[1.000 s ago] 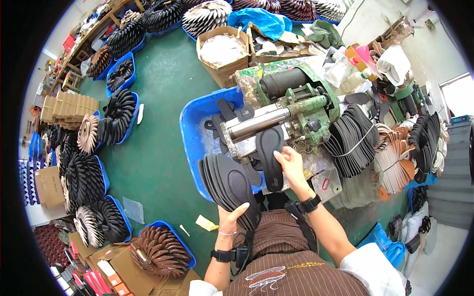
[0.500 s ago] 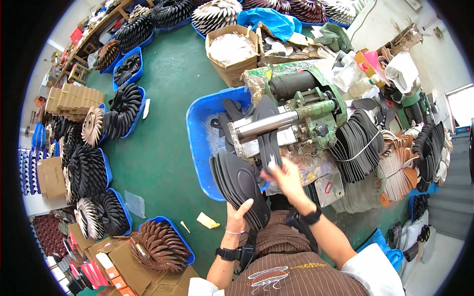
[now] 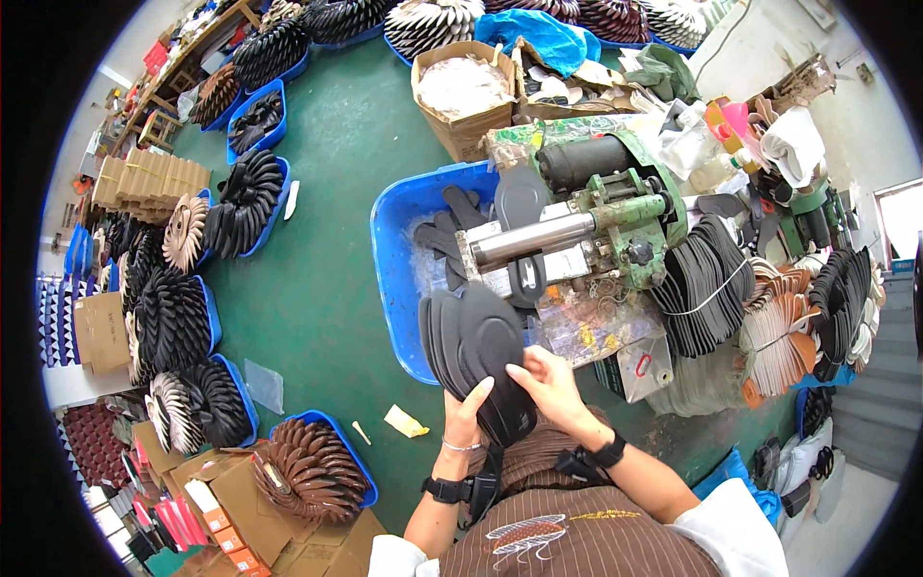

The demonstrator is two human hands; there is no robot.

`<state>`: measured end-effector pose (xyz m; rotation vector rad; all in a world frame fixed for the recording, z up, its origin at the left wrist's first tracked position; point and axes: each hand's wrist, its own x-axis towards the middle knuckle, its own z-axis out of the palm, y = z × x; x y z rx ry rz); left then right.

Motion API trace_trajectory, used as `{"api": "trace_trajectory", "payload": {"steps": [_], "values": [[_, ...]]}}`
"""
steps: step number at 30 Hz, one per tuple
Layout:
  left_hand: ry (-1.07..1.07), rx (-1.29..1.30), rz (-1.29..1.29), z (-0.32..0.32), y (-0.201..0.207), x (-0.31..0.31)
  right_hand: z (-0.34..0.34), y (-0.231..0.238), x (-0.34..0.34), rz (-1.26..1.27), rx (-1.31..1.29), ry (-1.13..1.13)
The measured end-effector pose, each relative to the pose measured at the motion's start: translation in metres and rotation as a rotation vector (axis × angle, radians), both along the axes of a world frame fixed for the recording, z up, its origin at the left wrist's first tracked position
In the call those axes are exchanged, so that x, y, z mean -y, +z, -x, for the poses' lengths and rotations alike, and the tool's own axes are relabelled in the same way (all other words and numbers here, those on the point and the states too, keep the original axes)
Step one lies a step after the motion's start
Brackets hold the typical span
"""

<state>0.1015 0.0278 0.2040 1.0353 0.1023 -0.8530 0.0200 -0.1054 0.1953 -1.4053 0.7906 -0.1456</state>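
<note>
A fanned stack of black insoles [image 3: 481, 341] rests in my left hand [image 3: 464, 423], whose fingers wrap its left side with the thumb on top. My right hand [image 3: 545, 385] pinches the right edge of the uppermost insole in that stack. Just beyond, a green machine [image 3: 630, 216] with a shiny metal roller [image 3: 535, 238] has a single black insole [image 3: 520, 200] lying under the roller, its ends showing on both sides. Loose insoles [image 3: 444, 236] lie in the blue tub [image 3: 389, 288] left of the machine.
Banded black insoles [image 3: 707, 279] and tan insoles [image 3: 774, 332] stand right of the machine. A cardboard box [image 3: 466, 106] sits behind it. Blue tubs with coiled insoles [image 3: 312, 471] line the left side. A yellow scrap [image 3: 406, 421] lies on the green floor [image 3: 317, 317].
My right hand has left the insole at the roller and come back to the held stack, now pinching its top insole. The insole at the roller has shifted away from me.
</note>
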Motion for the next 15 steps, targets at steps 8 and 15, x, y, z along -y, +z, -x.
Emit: {"api": "trace_trajectory", "payload": {"steps": [8, 15], "values": [[0.007, -0.196, 0.160, -0.002, -0.008, -0.004, -0.023, 0.007, 0.067, -0.150, 0.110, -0.257], [-0.062, -0.134, 0.268, -0.006, 0.000, -0.003, 0.007, -0.019, 0.017, -0.023, 0.037, -0.322]]}}
